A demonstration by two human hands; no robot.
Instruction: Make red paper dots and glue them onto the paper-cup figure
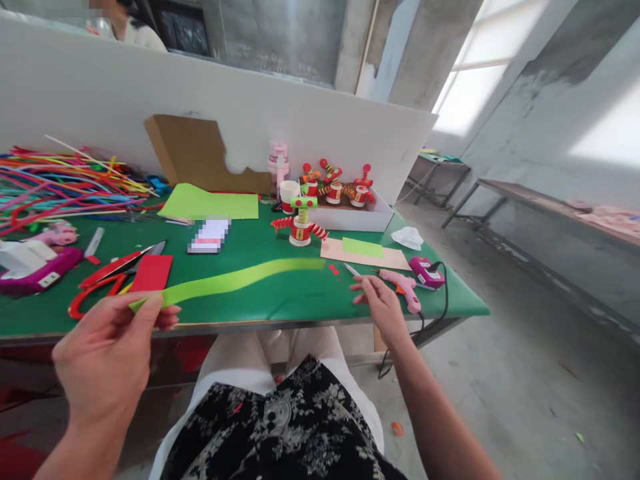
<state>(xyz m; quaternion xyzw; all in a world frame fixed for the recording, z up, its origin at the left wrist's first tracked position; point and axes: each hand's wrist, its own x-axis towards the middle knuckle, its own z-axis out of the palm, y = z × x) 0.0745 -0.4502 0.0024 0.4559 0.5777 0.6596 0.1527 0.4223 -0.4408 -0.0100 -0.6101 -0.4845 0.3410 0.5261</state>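
Observation:
My left hand (113, 343) is closed, pinching one end of a long light-green paper strip (235, 280) between thumb and fingers. The strip stretches to the right above the green table, its far end blurred. My right hand (383, 303) is over the table's front edge, fingers apart and loosely bent, with nothing visible gripped. Just beyond its fingertips lies a thin whitish pen-like stick (352, 270); I cannot tell whether they touch. Beside that hand is a pink glue gun (403, 283). A finished-looking paper-cup figure (301, 230) with red folded arms and a green head stands upright beyond the strip.
Scissors (107, 270) and red paper (154, 272) lie at left, near a phone (209, 237) and green sheets (215, 203). Pipe cleaners (65, 183) heap at far left. A white box (350, 219) holds several figures. A white partition (240, 100) closes the back; a person sits behind it.

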